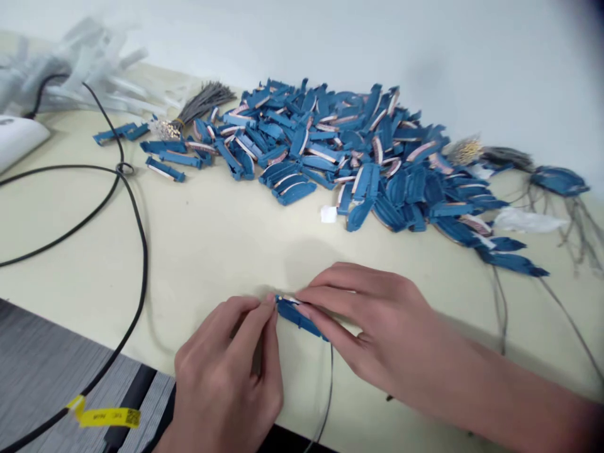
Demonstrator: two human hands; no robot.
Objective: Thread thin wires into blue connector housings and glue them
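Near the front of the table I hold a small curved blue plastic piece (301, 321) with a pale strip along its upper edge. My left hand (231, 362) pinches its left end between thumb and fingertips. My right hand (377, 321) is closed too, thumb and fingertips pressed on the top edge and right side of the same piece. Whatever small part lies under the right fingertips is hidden. A thin grey wire (330, 390) runs down from the piece's right end toward the table edge.
A big heap of similar blue pieces (330, 138) covers the back of the table. Grey wire bundles lie at its left (207, 104) and right (507, 156). A black cable (144, 251) with a yellow tag (108, 416) loops at left, near translucent strips (94, 75). A white scrap (329, 214) lies before the heap.
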